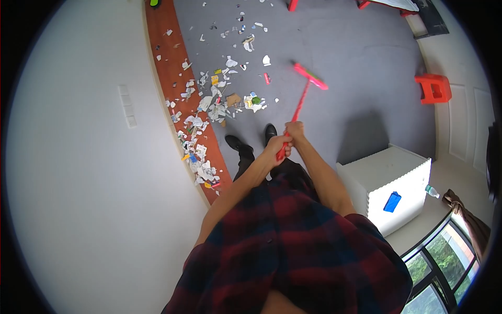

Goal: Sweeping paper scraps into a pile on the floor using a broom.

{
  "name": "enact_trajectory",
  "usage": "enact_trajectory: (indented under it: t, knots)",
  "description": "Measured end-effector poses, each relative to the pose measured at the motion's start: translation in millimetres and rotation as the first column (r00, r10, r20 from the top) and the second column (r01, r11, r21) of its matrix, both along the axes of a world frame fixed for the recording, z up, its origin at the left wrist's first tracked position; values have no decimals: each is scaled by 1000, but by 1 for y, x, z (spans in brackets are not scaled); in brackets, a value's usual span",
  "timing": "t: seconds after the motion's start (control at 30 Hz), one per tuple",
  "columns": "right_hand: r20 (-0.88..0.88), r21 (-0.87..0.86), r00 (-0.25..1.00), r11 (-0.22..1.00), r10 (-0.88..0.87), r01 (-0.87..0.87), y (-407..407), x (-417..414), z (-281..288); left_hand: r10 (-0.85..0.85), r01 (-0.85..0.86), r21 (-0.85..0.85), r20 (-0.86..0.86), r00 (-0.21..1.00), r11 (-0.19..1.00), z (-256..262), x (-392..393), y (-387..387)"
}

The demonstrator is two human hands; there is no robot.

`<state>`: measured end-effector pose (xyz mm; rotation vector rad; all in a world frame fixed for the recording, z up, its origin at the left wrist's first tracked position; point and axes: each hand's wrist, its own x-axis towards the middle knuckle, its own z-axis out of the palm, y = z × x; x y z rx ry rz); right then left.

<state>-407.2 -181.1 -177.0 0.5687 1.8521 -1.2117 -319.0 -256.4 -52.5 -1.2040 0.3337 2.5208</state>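
My right hand (pixel 295 130) is wrapped around the handle of a pink push broom or similar floor tool (pixel 300 108). Lower down, close to the handle's end, my left hand (pixel 277 146) grips it too. The broom's wide pink head (pixel 310 76), with a strip of green on it, is slightly blurred over the grey floor (pixel 345 59), to the right of the litter. Scraps of torn paper and packaging (pixel 215 104) lie spread ahead and to my left. Among them are a brown cardboard piece (pixel 233 99) and a small red wrapper (pixel 267 78).
More scraps (pixel 202 167) line the reddish-brown floor border (pixel 161 47) beside the white wall (pixel 82 157). To the right stand a white cabinet (pixel 376 168), bearing a blue packet (pixel 392 201) and a plastic bottle (pixel 432 191), and a red stool (pixel 435 88). Red furniture legs (pixel 292 5) show ahead.
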Motion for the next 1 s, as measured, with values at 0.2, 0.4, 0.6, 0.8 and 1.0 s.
enact_trajectory:
  t: [0.2, 0.4, 0.6, 0.8, 1.0]
  knots:
    - [143, 17, 989, 999, -43, 41, -35, -5, 10, -70, 73, -33, 70, 995, 997, -33, -4, -23]
    - [-15, -157, 845, 833, 534, -530, -63, 75, 16, 146, -77, -261, 257, 955, 962, 31, 63, -7]
    - [137, -516, 758, 699, 637, -494, -89, 71, 84, 456, -364, -348, 233, 859, 864, 79, 43, 8]
    - [-17, -300, 817, 777, 576, -554, -59, 71, 76, 347, -297, -247, 190, 918, 922, 72, 58, 18]
    - [10, 166, 955, 941, 296, -294, -31, 45, 85, 85, -89, 38, 94, 992, 995, 44, 54, -1]
